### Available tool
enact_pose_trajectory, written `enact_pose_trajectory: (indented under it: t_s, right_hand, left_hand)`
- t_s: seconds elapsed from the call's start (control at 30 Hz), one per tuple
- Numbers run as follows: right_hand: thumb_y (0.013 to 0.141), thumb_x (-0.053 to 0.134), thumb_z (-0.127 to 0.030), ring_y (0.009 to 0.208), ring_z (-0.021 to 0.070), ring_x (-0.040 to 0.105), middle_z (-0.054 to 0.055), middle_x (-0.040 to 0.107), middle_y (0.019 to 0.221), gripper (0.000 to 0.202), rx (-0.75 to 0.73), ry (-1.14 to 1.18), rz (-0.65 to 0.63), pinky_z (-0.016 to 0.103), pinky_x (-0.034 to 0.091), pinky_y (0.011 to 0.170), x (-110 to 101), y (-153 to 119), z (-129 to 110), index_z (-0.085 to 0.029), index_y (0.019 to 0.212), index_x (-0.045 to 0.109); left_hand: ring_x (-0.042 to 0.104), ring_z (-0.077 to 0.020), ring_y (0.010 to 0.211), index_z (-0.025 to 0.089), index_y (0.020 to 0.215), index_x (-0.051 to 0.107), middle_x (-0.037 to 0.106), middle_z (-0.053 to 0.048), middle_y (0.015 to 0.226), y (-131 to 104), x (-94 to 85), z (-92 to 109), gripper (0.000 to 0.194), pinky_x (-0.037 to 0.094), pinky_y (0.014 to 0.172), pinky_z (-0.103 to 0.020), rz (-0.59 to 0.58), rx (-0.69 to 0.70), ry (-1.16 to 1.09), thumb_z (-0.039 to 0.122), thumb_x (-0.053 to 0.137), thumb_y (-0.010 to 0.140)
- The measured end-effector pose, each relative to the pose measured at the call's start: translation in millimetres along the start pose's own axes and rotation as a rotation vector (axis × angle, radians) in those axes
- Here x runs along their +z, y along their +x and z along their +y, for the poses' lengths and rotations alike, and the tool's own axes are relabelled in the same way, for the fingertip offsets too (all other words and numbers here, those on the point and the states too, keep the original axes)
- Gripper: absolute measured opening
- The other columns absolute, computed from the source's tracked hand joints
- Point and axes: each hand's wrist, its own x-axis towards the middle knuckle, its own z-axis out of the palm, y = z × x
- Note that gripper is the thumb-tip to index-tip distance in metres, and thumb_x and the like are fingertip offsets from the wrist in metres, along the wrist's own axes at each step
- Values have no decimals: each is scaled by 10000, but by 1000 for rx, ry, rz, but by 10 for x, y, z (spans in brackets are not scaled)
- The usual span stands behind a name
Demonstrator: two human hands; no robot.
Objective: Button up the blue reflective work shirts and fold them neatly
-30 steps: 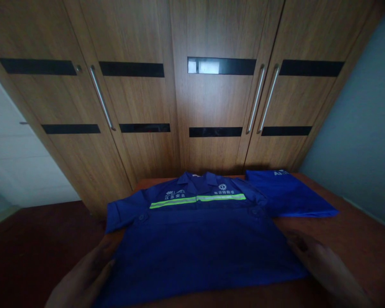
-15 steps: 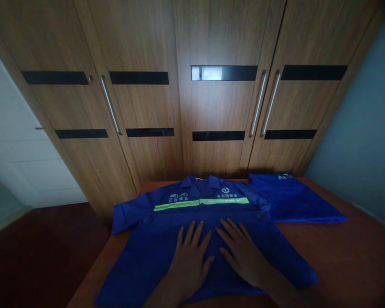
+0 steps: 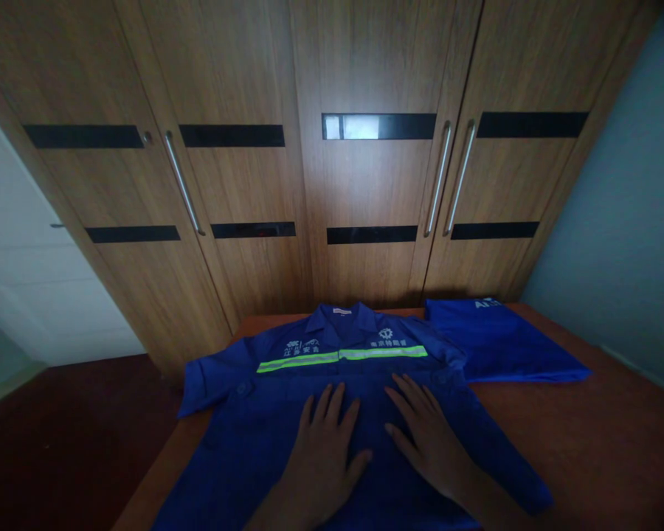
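A blue short-sleeved work shirt lies spread face up, its collar toward the cabinet. A yellow-green and silver reflective stripe crosses its chest, with white logos above. My left hand rests palm down on the lower front of the shirt, fingers spread. Flat on the same cloth, a little to the right, is my right hand, its fingers also stretched out. Neither hand grips anything.
The shirt lies on a reddish-brown table. Beside its right sleeve is a folded blue cloth item with white lettering. A wooden cabinet with metal handles stands behind the table. A pale wall is on the right.
My hands have moved slightly apart on the shirt. The collar is a little more open, showing its label, and the view has shifted slightly.
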Motion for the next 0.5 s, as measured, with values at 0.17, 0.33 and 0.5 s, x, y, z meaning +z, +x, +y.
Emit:
enact_pose_trajectory:
  t_s: [0.17, 0.33, 0.5]
  right_hand:
    - [905, 406, -472, 1260, 232, 455, 88, 509, 1361, 487, 97, 157, 153, 412, 355, 1069, -37, 182, 375, -207, 1303, 496]
    - [865, 444, -425, 1146, 257, 547, 139, 607, 1206, 441, 385, 205, 379, 375, 376, 1035, -362, 466, 1153, -137, 1179, 560]
    - [800, 549, -453, 1101, 307, 576, 141, 664, 1087, 410, 661, 323, 253, 413, 413, 971, -598, 733, 1740, -160, 1080, 611]
  left_hand:
    - [107, -334, 1417, 299, 1432, 318, 165, -71, 1559, 327, -51, 88, 634, 133, 1113, -606, 12, 58, -35, 578, 405, 869]
    - [96, -340, 1418, 295, 1424, 333, 174, -76, 1557, 484, 73, 31, 636, 106, 1109, -618, -7, 117, -49, 603, 377, 870]
    - [103, -322, 1421, 315, 1442, 280, 175, -61, 1559, 457, 207, -35, 619, 102, 1114, -611, 17, 128, -63, 597, 324, 893]
